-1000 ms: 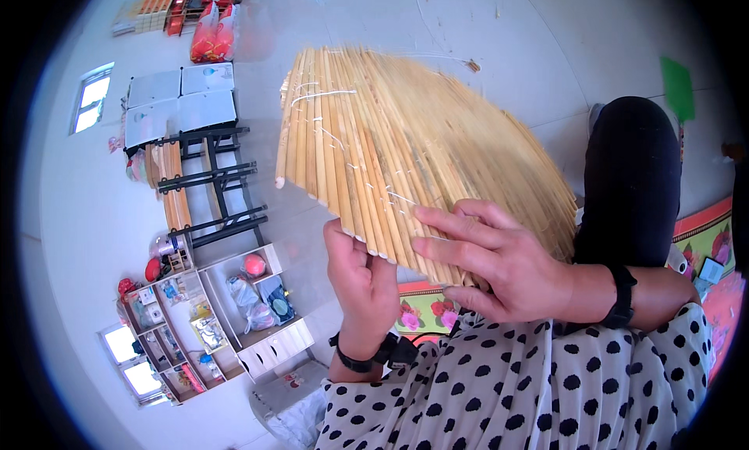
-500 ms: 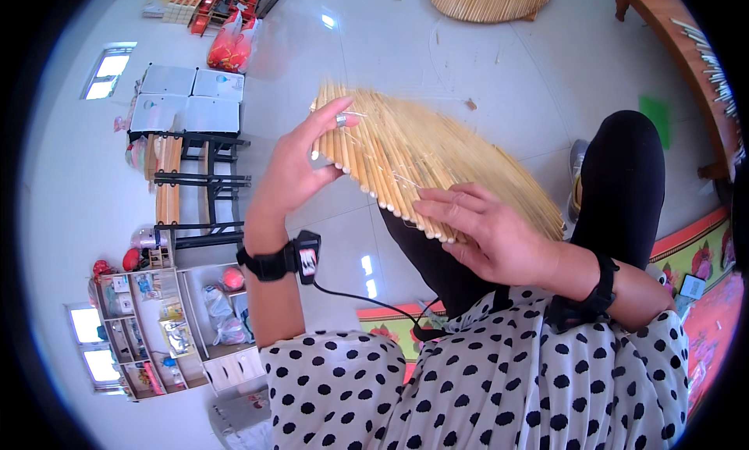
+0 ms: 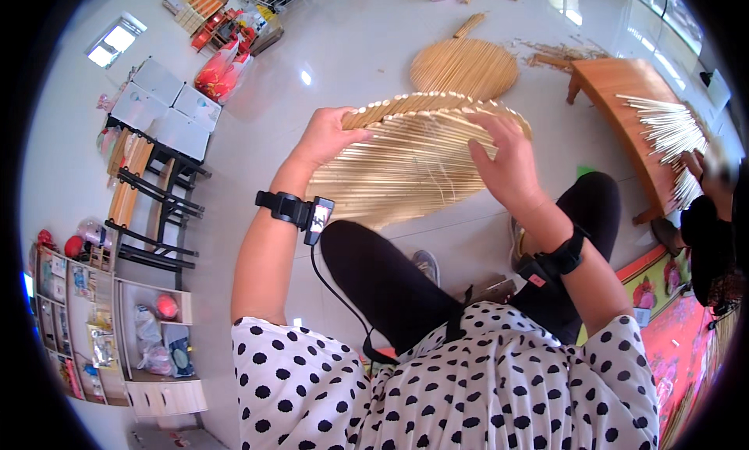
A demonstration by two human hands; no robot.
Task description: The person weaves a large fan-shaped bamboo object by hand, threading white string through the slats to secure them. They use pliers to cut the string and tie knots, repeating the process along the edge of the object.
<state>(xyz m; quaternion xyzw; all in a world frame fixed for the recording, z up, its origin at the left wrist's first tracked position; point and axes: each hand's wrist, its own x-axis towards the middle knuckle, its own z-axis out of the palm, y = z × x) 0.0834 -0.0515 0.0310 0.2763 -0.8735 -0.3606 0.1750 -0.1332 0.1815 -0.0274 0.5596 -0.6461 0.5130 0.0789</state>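
Observation:
A round mat of straw-coloured stalks [image 3: 398, 173], laid side by side and bound with pale thread, is held up in front of my knees. It is tilted, with the cut stalk ends along its far edge. My left hand [image 3: 324, 138] grips the mat's far left rim, thumb on the facing side; its other fingers are partly hidden. Toward the far right rim, my right hand [image 3: 511, 161] lies over the stalks with fingers spread and thumb apart. Loose thread ends show on the mat near that hand.
A second round stalk mat [image 3: 460, 71] lies on the tiled floor beyond. At right, a wooden bench [image 3: 608, 99] bears a fan of pale stalks [image 3: 663, 130], beside another person's hand [image 3: 694, 165]. White boxes [image 3: 140, 106], folded black frames [image 3: 160, 208] and a shelf unit [image 3: 164, 395] line the left.
The mat has turned, its cut ends moving from the near side to the far edge. My right hand has shifted from the near edge to the far right. My view has moved too.

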